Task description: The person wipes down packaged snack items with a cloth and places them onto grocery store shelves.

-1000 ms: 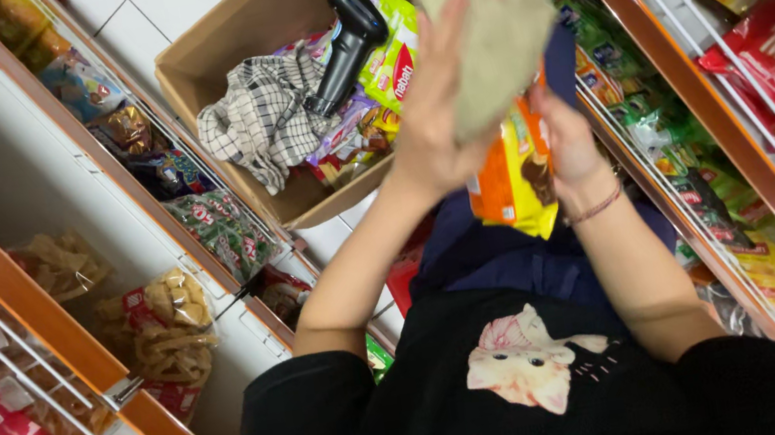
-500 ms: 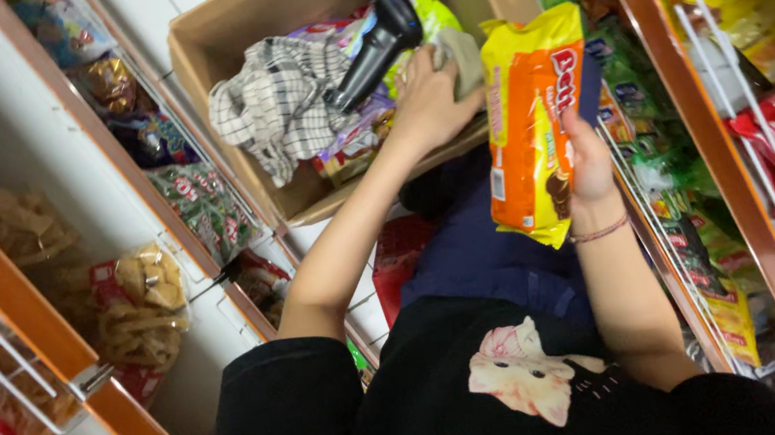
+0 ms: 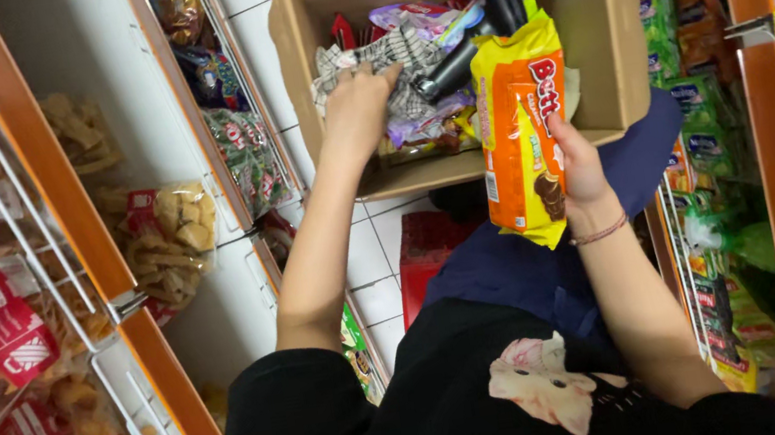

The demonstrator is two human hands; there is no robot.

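My left hand (image 3: 360, 108) reaches into an open cardboard box (image 3: 598, 26) and rests on a black-and-white checked cloth (image 3: 390, 56) lying over the goods inside. My right hand (image 3: 579, 170) grips an orange and yellow snack packet (image 3: 519, 133) upright at the box's near edge. A black handheld tool (image 3: 478, 33) lies on top of colourful snack packets inside the box. I wear a black top with a pale cat print (image 3: 543, 387) and dark blue trousers.
Orange-framed wire shelves stand on both sides. Bags of crackers (image 3: 164, 244) with red labels hang at the left; green and yellow snack packets (image 3: 703, 163) fill the right shelves. White tiled floor (image 3: 382, 249) and a red packet (image 3: 427, 247) show below the box.
My left hand has dropped from holding a cloth up in front of me into the box. The right hand has brought the orange packet down to the box's near edge.
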